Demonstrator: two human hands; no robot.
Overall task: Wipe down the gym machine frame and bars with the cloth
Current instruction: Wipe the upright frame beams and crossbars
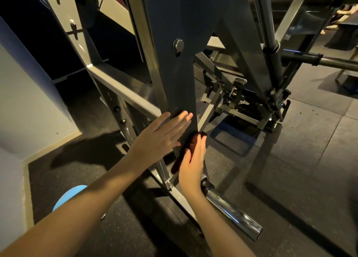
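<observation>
Head view looks down at one broad grey steel upright plate (174, 78) of the gym machine frame, which has a single hex bolt (178, 45) in its upper face.

Two bare hands are on the lower part of this plate. The left hand (160, 136) lies flat on its front face with straight, relaxed fingers (184, 117) pointing up and right, and it grasps nothing.

One dark reddish-brown cloth (191, 141) is bunched into a long roll against the plate's lower right edge, just below and to the right of the left hand. The right hand (192, 165) lies over it with its fingers extended and pressing the cloth onto the metal. The thumb rests along the cloth's left side. The cloth shows past the fingertips at the top and beside the palm at the bottom. I cannot tell whether the thumb pinches it.

One polished chrome cylindrical bar (232, 214) sticks out from the foot of the plate, below the right wrist. The plate stands on dark speckled rubber floor (290, 179). Well to the plate's lower left, a light blue rounded shape (67, 196) is partly hidden by the left forearm.
</observation>
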